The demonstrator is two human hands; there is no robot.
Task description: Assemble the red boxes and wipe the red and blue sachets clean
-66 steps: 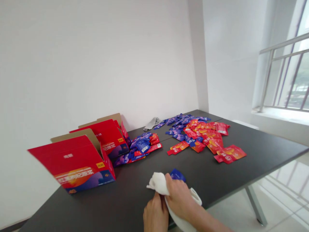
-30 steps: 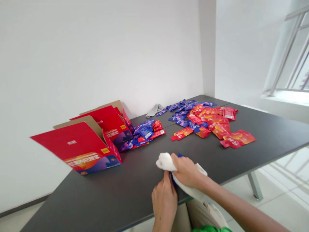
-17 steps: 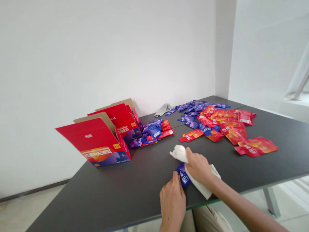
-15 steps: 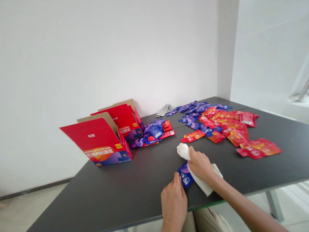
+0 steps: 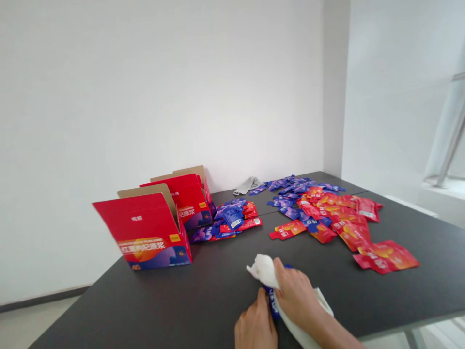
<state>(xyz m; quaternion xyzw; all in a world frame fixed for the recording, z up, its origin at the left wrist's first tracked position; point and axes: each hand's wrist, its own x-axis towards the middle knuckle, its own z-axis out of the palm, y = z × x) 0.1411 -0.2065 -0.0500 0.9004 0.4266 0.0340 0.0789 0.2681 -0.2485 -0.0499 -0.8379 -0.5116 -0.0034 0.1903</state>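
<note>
Nearest me, the bare left hand (image 5: 256,324) pinches the edge of a flat blue foil pouch (image 5: 273,305) on the dark grey table (image 5: 203,300); the right hand (image 5: 296,293) grips a bunched white cloth (image 5: 264,270), pressing it over the pouch. Beyond, left, stand open red cardboard boxes (image 5: 145,228), with mixed red and blue pouches (image 5: 232,218) beside them; more lie spread to the right. Near the wall rests a crumpled grey cloth (image 5: 248,186).

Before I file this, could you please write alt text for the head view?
Two bare hands work at a dark table: the right hand grips a white cloth over a blue pouch that the left hand touches. Beyond lie red and blue pouches and open red boxes.
</note>
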